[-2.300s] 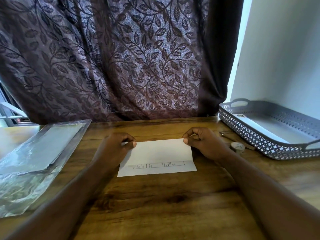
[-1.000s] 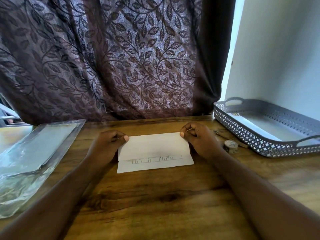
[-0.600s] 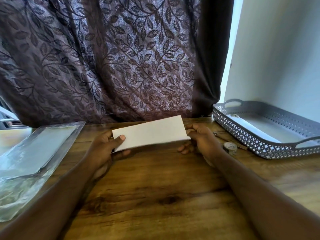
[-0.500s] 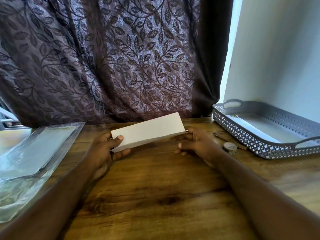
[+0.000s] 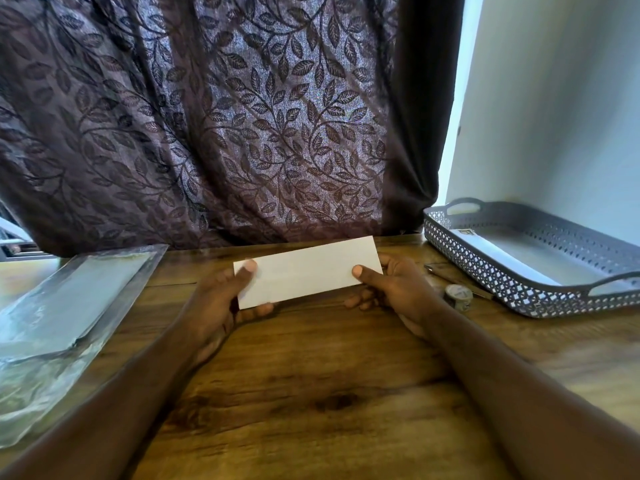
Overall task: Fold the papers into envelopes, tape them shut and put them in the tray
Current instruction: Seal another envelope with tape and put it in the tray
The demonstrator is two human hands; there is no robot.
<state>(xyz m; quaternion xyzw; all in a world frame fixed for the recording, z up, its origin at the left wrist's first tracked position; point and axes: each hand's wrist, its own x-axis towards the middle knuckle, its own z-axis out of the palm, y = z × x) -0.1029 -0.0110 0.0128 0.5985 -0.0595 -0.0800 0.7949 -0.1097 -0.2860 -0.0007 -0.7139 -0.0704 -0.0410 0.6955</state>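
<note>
The folded paper (image 5: 308, 271) is held above the table (image 5: 311, 375), pinched at its ends by left hand (image 5: 221, 296) and right hand (image 5: 391, 285); light, limp, best gripped at the edges

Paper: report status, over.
Left hand and right hand pinch the paper by its ends, above the table. No tape seen on it. Tape and pen lie before the tray.
</note>
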